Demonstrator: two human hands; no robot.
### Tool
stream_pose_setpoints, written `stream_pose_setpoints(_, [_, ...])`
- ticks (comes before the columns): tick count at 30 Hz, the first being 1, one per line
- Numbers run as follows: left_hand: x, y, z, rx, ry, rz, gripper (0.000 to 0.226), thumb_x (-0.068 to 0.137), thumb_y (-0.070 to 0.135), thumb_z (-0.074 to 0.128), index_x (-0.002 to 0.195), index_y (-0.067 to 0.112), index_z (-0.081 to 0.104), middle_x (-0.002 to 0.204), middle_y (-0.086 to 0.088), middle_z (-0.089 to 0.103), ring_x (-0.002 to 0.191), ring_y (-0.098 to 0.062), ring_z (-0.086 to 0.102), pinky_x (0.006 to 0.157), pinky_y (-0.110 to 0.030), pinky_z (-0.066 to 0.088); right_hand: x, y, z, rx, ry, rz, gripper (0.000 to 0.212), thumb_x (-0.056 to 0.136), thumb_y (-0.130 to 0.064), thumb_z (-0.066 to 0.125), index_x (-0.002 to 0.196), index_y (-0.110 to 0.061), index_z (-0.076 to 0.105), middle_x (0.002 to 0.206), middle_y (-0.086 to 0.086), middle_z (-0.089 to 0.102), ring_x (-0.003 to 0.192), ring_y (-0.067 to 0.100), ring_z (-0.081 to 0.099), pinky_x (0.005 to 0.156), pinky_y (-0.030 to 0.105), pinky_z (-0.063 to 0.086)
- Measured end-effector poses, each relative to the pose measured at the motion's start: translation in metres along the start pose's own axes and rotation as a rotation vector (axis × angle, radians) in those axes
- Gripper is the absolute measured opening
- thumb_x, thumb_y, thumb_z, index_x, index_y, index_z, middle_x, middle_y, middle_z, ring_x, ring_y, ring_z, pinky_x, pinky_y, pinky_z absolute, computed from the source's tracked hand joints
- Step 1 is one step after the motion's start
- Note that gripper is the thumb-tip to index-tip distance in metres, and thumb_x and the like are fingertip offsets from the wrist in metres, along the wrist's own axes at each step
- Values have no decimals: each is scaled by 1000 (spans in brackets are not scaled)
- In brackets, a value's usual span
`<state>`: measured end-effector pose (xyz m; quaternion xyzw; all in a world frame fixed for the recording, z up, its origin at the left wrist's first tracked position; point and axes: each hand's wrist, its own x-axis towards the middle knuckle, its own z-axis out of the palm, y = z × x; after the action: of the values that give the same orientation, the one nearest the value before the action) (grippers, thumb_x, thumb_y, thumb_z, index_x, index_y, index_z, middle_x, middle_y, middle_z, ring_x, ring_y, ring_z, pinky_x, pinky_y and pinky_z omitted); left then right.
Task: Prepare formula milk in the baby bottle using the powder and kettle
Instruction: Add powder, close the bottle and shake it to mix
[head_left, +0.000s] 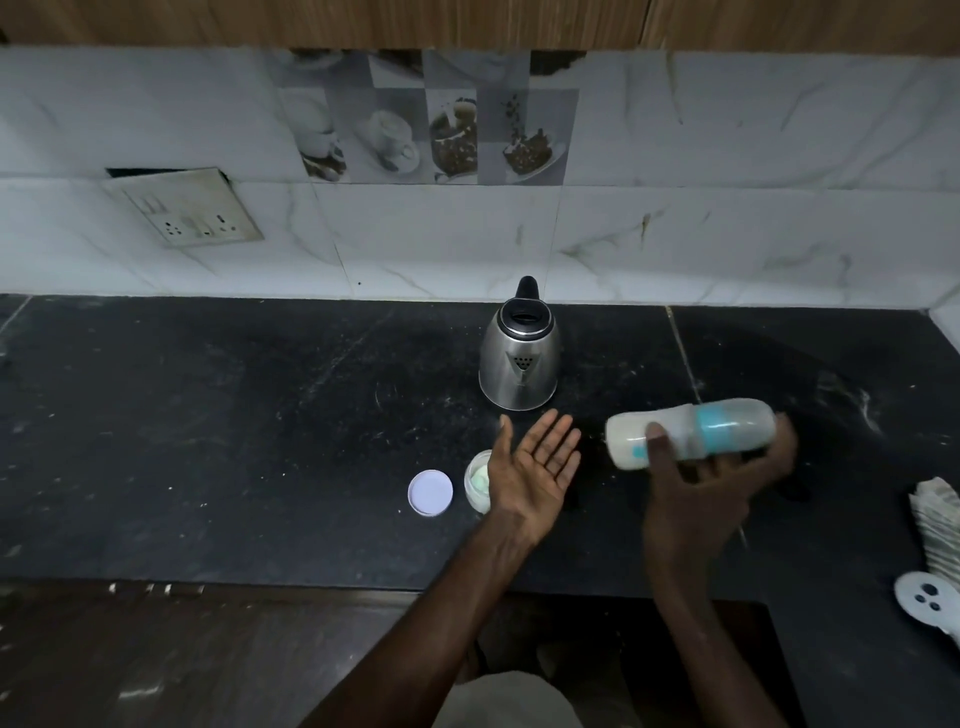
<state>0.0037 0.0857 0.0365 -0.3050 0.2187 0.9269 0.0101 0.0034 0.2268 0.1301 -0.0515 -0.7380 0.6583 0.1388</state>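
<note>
White lid (430, 492) lies beside our open powder jar (477, 483), something pale green inside. Our left hand (537, 462) spreads palm up, empty, before the steel kettle (519, 358). Our right hand (722, 480) grips the baby bottle (691, 434) sideways above the counter (208, 441), milky inside.

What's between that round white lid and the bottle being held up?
In the head view: a small open jar right beside the lid, then the left hand, open and palm up, then a bare strip of counter before the bottle.
</note>
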Motion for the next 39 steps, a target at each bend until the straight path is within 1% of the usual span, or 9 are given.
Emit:
stream_pose_setpoints(3, [4,-5,-6,-37,18,-9,74,97,63,52,143,5,60,142,-17,65,135,-32,60,124,-50,36,-7,8,1,-224,-317,-12,108,74,-19,93,158,-39,26,122,-25,64,93,-6,70,85,27,58])
stream_pose_setpoints(7, [8,0,-5,-7,11,-4,72,97,65,48,143,10,61,141,-12,67,136,-28,60,125,-44,34,8,3,0,44,-27,30,104,79,-8,88,157,-35,25,132,-19,59,111,-5,67,95,35,61])
stream_pose_setpoints(11, [6,-6,-4,-64,-6,-22,75,95,62,55,143,4,60,143,-18,65,139,-34,55,125,-53,32,-7,10,6,-181,-328,36,104,74,-17,92,153,-43,29,125,-11,68,96,1,73,87,35,61])
stream_pose_setpoints(18, [5,-7,3,-74,-52,-14,75,95,62,57,142,4,61,141,-18,66,138,-35,56,126,-55,31,-3,4,0,-39,-316,57,102,80,-8,87,155,-42,27,138,-3,62,110,6,71,86,23,60])
stream_pose_setpoints(28, [-1,-10,8,-59,-57,-46,71,97,62,54,140,6,63,141,-16,66,136,-36,59,123,-56,35,-10,7,-2,-12,-410,56,102,81,-8,87,157,-39,26,118,-35,63,109,3,71,86,26,61])
stream_pose_setpoints(31, [0,-12,5,-52,-70,-33,75,94,64,60,140,5,63,146,-20,61,140,-41,53,124,-60,31,5,-5,-13,-214,-631,-87,108,76,-22,92,155,-49,23,134,-20,62,107,6,71,86,28,61])
stream_pose_setpoints(34, [0,-12,4,-17,-45,2,75,94,65,59,137,4,65,142,-20,64,140,-37,55,125,-56,32,34,-40,-26,-600,-961,-329,111,73,-41,90,147,-68,11,137,-15,61,94,-1,67,80,16,56])
stream_pose_setpoints(36, [-4,-10,5,14,-21,12,73,96,64,53,139,6,64,140,-15,67,133,-29,61,120,-45,40,52,-64,-37,-612,-918,-436,112,73,-44,88,147,-68,7,136,-21,57,95,-3,66,78,14,55])
stream_pose_setpoints(39, [-7,-10,2,28,-13,8,72,96,65,49,141,10,63,140,-11,68,133,-26,62,119,-40,41,60,-80,-48,-360,-568,-534,113,74,-28,88,158,-42,15,136,-35,46,114,-3,62,85,17,57])
